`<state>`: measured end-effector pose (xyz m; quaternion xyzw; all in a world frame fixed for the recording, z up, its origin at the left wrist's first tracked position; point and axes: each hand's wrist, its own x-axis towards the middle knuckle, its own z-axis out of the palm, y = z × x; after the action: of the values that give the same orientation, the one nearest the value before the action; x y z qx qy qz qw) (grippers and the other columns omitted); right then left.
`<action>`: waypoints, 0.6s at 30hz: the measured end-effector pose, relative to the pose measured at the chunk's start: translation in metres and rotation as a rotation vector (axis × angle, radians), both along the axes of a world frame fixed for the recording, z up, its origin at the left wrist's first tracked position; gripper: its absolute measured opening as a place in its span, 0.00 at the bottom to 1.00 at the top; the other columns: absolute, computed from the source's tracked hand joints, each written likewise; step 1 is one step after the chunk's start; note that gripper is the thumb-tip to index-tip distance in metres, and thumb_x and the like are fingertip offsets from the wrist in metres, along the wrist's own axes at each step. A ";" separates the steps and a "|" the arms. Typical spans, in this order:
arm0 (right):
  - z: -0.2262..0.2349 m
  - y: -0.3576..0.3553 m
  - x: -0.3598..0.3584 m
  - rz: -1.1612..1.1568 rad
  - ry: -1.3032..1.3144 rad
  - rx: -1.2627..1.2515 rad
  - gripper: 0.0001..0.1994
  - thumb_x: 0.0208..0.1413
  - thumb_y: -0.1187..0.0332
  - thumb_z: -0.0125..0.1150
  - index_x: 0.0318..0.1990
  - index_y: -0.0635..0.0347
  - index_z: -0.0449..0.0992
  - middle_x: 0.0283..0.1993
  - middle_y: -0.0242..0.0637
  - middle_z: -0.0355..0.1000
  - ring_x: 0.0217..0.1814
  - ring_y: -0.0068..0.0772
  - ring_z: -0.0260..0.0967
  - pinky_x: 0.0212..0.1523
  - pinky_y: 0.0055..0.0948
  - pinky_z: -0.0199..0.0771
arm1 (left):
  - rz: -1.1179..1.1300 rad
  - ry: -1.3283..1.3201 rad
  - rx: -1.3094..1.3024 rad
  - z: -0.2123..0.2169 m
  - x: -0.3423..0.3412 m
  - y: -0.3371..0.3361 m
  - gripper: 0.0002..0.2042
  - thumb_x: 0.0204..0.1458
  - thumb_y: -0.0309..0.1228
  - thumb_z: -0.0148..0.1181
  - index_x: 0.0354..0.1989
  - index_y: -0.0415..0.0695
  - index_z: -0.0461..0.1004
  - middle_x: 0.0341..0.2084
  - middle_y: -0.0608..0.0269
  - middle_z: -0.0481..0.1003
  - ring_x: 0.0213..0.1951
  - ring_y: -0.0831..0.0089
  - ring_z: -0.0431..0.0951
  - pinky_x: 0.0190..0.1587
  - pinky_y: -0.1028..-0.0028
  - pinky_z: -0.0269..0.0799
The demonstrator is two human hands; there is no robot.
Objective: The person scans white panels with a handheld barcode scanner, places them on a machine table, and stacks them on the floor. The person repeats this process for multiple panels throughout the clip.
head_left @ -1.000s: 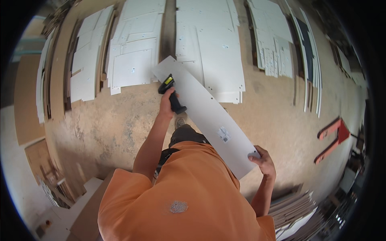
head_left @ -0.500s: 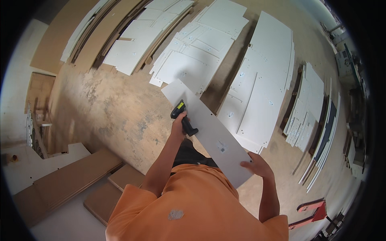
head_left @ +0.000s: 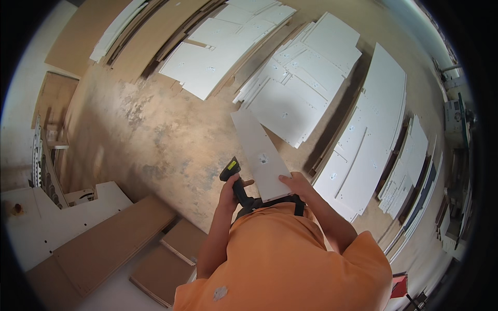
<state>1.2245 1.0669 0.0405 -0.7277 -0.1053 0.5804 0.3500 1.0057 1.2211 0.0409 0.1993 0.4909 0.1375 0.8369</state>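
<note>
A black handheld barcode scanner (head_left: pixel 239 189) with a yellow-green label on its head is gripped in my left hand (head_left: pixel 226 197), its index finger stretched toward the panel. Just to the right, a long narrow white board (head_left: pixel 257 142) slants away from my waist, its near end close to my body. My right hand (head_left: pixel 296 185) clasps the board's right edge near that end, thumb on top and the other fingers hidden. On the board's upper face sits a small printed sticker (head_left: pixel 263 158).
Beyond the board lie stacks of white panels (head_left: pixel 290 88), with a further long stack (head_left: pixel 358 135) at right. Brown boards (head_left: pixel 109 243) and a white panel with holes (head_left: pixel 57 223) stand at lower left. A red pallet truck (head_left: pixel 399 285) shows at lower right.
The white board has swung steeper, and its near end now lies by my waist. My right hand has moved inward with it. My left hand and the scanner sit lower, apart from the board.
</note>
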 end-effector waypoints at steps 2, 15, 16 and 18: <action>-0.015 0.042 0.007 0.009 -0.022 -0.005 0.27 0.58 0.55 0.62 0.47 0.79 0.73 0.36 0.45 0.76 0.33 0.33 0.75 0.28 0.31 0.74 | 0.070 0.054 -0.007 -0.011 -0.013 0.039 0.13 0.58 0.42 0.58 0.31 0.44 0.73 0.21 0.64 0.74 0.42 0.58 0.83 0.34 0.72 0.75; -0.058 0.395 0.028 -0.168 0.049 -0.102 0.28 0.58 0.53 0.61 0.48 0.77 0.70 0.38 0.47 0.75 0.32 0.34 0.75 0.25 0.30 0.74 | 0.609 0.305 0.171 0.017 -0.180 0.340 0.13 0.51 0.43 0.65 0.30 0.49 0.71 0.21 0.67 0.73 0.31 0.64 0.80 0.40 0.61 0.78; -0.058 0.422 0.026 -0.189 0.061 -0.090 0.26 0.58 0.53 0.62 0.47 0.76 0.72 0.35 0.47 0.75 0.29 0.34 0.74 0.23 0.30 0.72 | 0.634 0.319 0.183 0.018 -0.189 0.358 0.13 0.51 0.43 0.64 0.29 0.48 0.71 0.21 0.67 0.73 0.30 0.64 0.79 0.40 0.61 0.78; -0.063 0.473 0.023 -0.255 0.089 -0.109 0.23 0.58 0.53 0.61 0.43 0.71 0.75 0.33 0.44 0.76 0.25 0.32 0.74 0.21 0.31 0.69 | 0.702 0.365 0.208 0.009 -0.203 0.394 0.13 0.52 0.41 0.64 0.27 0.48 0.70 0.18 0.67 0.72 0.26 0.66 0.77 0.42 0.62 0.78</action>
<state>1.2477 1.5402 -0.0228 -0.7265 0.0352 0.5679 0.3852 0.8026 1.6149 0.0503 0.1243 0.6532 0.4262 0.6134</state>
